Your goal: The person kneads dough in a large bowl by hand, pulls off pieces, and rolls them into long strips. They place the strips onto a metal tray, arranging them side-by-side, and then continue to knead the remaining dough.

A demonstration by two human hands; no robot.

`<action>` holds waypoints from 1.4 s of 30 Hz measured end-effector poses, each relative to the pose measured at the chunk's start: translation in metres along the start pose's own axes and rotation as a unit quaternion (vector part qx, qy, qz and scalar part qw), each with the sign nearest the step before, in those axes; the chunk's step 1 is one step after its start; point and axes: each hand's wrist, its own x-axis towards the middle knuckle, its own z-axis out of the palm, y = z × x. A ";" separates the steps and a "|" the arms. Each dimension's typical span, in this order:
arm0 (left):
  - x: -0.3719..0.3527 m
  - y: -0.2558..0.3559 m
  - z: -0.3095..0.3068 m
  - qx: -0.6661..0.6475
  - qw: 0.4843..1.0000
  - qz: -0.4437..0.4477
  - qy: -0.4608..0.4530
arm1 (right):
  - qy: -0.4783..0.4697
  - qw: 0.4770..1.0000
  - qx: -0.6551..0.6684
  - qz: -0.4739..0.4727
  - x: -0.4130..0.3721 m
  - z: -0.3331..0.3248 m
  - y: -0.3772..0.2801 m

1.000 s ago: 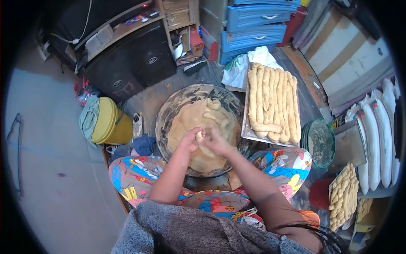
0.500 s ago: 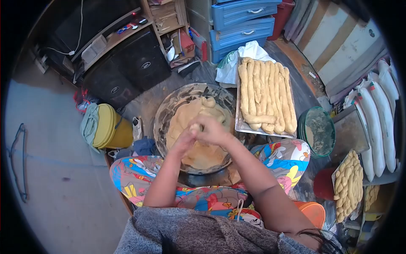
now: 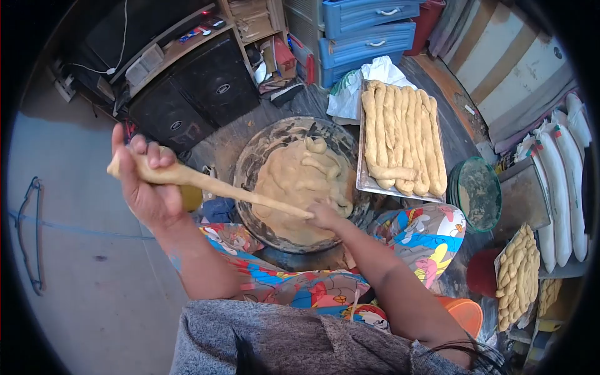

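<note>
2 hands: left hand, right hand. 1 dough rope btwn them. 1 big bowl w/ 1 dough mass. 1 tray w/ approx 7 long rolls lengthwise + 1 across. 1 smaller tray of braided pcs, too many to count. 2 blue drawer fronts. 2 black speakers. 1 sieve. 1 orange bowl. Approx 3 white sacks.
</note>
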 end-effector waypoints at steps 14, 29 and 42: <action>-0.039 -0.064 0.017 -0.003 0.970 -0.234 -0.063 | 0.088 0.825 0.557 -0.038 0.054 -0.224 -0.116; -0.092 -0.096 -0.099 0.024 0.843 -0.516 -0.148 | -0.122 0.882 0.455 0.033 0.076 -0.216 -0.125; -0.014 -0.010 -0.016 -0.133 0.991 0.025 -0.025 | -0.148 0.975 0.149 0.076 0.039 -0.016 -0.015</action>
